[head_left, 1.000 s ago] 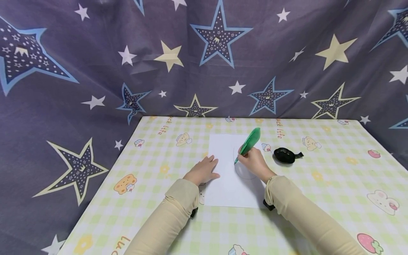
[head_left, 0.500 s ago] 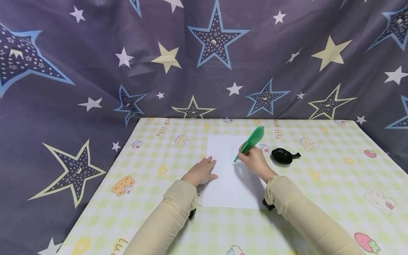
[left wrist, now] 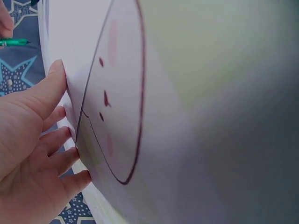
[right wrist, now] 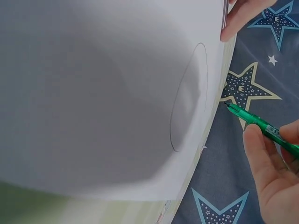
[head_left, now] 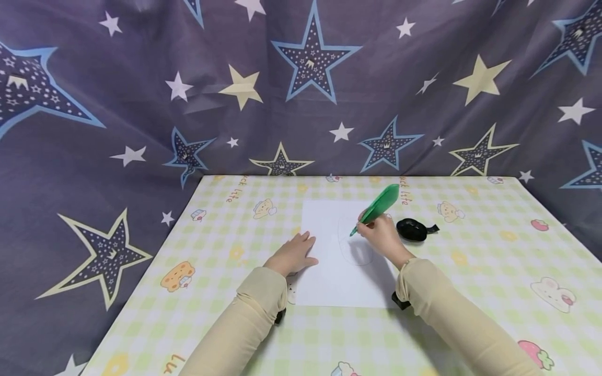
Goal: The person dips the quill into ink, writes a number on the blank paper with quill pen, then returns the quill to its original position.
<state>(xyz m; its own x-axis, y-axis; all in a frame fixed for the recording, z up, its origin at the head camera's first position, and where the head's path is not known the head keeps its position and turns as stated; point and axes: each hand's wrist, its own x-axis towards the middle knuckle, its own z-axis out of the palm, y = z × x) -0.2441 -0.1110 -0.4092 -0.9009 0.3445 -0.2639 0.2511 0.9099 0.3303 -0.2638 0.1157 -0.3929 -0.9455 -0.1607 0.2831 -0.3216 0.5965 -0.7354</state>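
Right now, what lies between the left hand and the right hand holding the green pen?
In the head view, only bare white paper with a faint drawn oval lies between the left hand and right hand gripping the green pen.

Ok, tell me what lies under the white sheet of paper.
The white sheet lies flat on the checked tablecloth, which shows all around it. The left hand rests on its left edge; the right hand holds a green feather pen above it. Whatever lies directly beneath stays covered.
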